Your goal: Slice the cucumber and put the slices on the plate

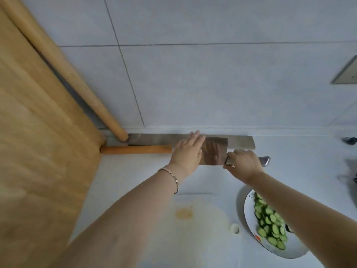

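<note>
My right hand [243,163] grips the handle of a broad steel cleaver [214,153], held flat-side toward me near the back wall. The fingers of my left hand [188,152] are straight and lie against the left part of the blade; their reflection shows in the steel. A white plate [249,215] sits at the lower right, under my right forearm, and holds a heap of green cucumber slices [270,225]. The pale cutting board [193,219] lies in front of me with an orange stain on it.
A steel strip [239,141] lies along the base of the tiled wall, with a wooden rolling pin [135,149] in front of it. A large wooden board [38,132] and a second wooden pin [63,60] lean at the left. Dark objects sit at the right edge.
</note>
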The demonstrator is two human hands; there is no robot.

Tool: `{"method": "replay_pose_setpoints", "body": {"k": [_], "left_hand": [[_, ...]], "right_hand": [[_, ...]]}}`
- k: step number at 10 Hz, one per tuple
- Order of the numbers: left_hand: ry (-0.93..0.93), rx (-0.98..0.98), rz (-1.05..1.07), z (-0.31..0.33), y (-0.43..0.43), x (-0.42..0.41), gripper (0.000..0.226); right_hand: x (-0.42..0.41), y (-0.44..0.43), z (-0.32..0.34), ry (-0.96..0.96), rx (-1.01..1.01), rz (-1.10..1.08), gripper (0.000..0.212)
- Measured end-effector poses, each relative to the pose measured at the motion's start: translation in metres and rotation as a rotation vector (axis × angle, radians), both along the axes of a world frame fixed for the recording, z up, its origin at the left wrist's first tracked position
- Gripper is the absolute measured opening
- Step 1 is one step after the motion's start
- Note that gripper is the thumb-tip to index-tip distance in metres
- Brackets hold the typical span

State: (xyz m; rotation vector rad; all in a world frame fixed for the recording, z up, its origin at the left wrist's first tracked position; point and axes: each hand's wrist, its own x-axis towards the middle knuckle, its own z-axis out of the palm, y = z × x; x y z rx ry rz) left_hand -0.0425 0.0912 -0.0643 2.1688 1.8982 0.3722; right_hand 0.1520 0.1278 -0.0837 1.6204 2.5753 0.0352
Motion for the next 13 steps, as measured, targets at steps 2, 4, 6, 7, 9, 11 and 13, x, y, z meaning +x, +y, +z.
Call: {"method": "replay_pose_setpoints", "body": {"k": [2, 4, 6, 7, 9, 11, 13], "left_hand": [[0.078, -0.028, -0.061, -0.033, 0.059, 0.022, 0.05], [0.094, -0.002, -0.087, -0.074, 0.085, 0.04, 0.05], [0.132, -0.034, -0.128, -0.093, 0.102, 0.05, 0.05], [0.151, -0.045, -0.14, -0.094, 0.107, 0.055, 0.05], [0.18, -0.106, -0.107, -0.091, 0.103, 0.057, 0.049], [0.188, -0.163, -0.075, -0.079, 0.095, 0.053, 0.049], [0.201, -0.146, -0.068, -0.045, 0.084, 0.045, 0.05]], "right_hand": [[0.016, 0.067, -0.041, 0.1, -0.061, 0.038, 0.034], [0.029, 0.104, -0.085, 0.111, -0.14, -0.001, 0.04], [0.025, 0.113, -0.11, 0.251, -0.255, -0.079, 0.042], [0.024, 0.11, -0.114, 0.274, -0.303, -0.113, 0.044], [0.019, 0.105, -0.107, 0.201, -0.323, -0.171, 0.046], [0.007, 0.102, -0.093, 0.097, -0.349, -0.206, 0.059], [0.001, 0.097, -0.051, 0.053, -0.422, -0.219, 0.045]]}}
